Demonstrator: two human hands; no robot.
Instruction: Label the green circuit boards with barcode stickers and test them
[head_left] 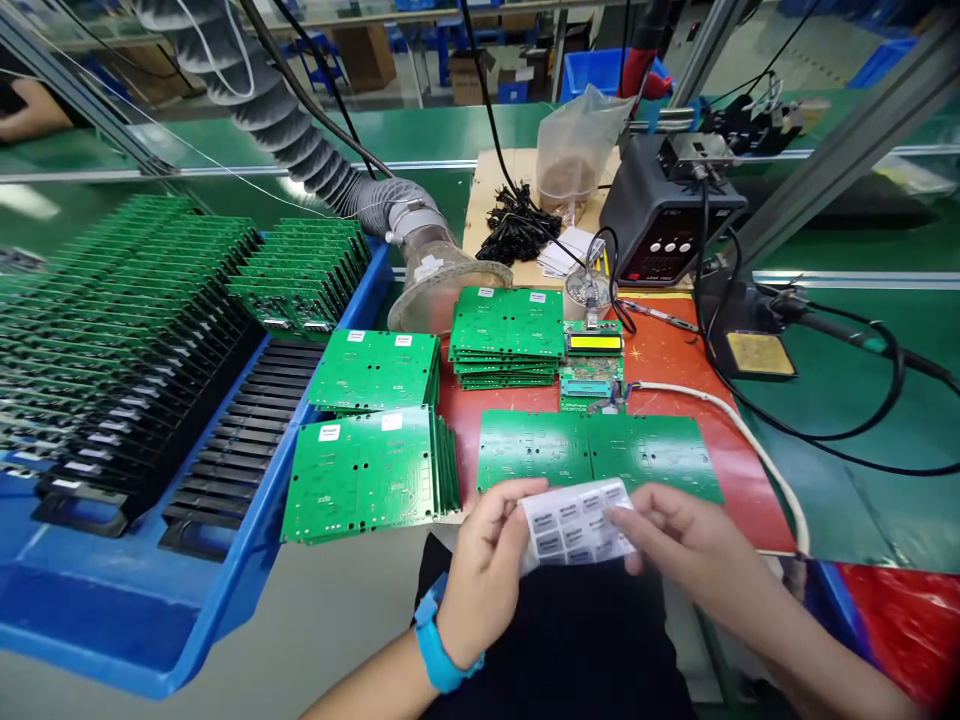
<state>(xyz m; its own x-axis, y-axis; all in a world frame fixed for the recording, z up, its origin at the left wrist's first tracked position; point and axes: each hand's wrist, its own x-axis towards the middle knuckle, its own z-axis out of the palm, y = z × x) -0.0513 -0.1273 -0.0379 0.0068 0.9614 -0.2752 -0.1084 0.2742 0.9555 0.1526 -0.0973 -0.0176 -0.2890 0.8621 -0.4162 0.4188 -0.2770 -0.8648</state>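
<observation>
A small sheet of printed white labels [579, 522] is held up over my lap, near the table's front edge. My left hand [486, 560] grips its left side between thumb and fingers. At the sheet's right edge my right hand [686, 535] is closed, thumb on the label face; whether a single label is coming loose there I cannot tell. Just beyond the sheet, two joined green circuit boards [536, 445] lie flat on a red mat. Left of them are stacks of green boards [360, 480], [375, 370] and, farther back, another stack [506, 325], their top boards bearing white labels.
A blue tray [195, 640] at left holds racks of upright boards [112, 330]. Behind the mat are a fume hose [427, 260], a test board with a yellow display [592, 343], black cables [517, 220] and a soldering station [660, 220]. A white cable [750, 440] curves along the right.
</observation>
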